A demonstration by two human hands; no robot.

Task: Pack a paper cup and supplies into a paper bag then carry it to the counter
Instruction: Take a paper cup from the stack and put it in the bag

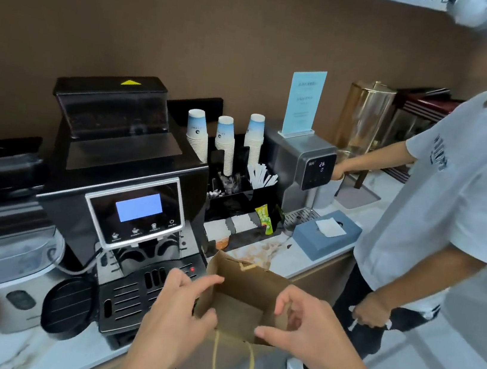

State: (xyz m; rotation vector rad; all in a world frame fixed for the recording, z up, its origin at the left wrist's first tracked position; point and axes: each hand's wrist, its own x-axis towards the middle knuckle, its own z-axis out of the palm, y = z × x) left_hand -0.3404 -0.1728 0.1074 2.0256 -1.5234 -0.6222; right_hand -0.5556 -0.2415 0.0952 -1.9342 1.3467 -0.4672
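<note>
We hold the paper bag [239,304] open, left hand [179,310] at nine o'clock, right hand [305,334] at three, each gripping a wall (bag empty).

Left hand [184,304] and right hand [305,334] reach forward, fingers curled and pinching, palms facing inward.

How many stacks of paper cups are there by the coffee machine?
3, upside down in a row behind the organizer: left stack nearest the coffee machine, middle stack, right stack beside the water dispenser.
</note>
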